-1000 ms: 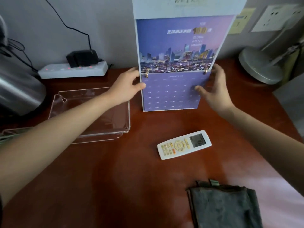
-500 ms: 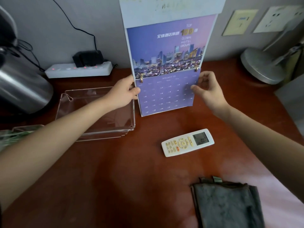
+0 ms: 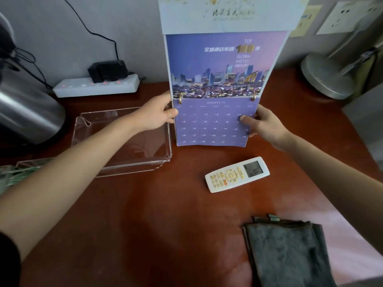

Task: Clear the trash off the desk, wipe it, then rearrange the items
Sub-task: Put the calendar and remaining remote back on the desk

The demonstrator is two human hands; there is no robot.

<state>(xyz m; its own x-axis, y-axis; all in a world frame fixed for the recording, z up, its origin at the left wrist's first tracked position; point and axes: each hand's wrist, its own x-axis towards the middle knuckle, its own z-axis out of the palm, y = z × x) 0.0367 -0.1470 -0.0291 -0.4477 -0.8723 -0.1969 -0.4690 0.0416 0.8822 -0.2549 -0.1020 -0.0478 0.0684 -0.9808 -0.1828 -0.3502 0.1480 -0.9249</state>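
A tall purple calendar (image 3: 219,79) with a city picture stands upright at the back middle of the reddish-brown desk (image 3: 145,214), against the wall. My left hand (image 3: 157,114) grips its left edge beside the lower date sheet, thumb on the front. My right hand (image 3: 263,123) grips the right edge, thumb pressed on the date grid. A white remote control (image 3: 237,174) lies face up in front of the calendar. A dark grey folded cloth (image 3: 288,253) lies at the front right.
A clear acrylic tray (image 3: 124,141) sits left of the calendar, with another clear container (image 3: 18,170) holding green items at the far left. Behind are a white power strip (image 3: 95,86) with a black adapter, a steel kettle (image 3: 24,112) and a metal lamp base (image 3: 327,77).
Both hands have kept hold of the calendar's edges. The right thumb has come onto the date sheet again, and the calendar sits a little further right in view than half a second ago.
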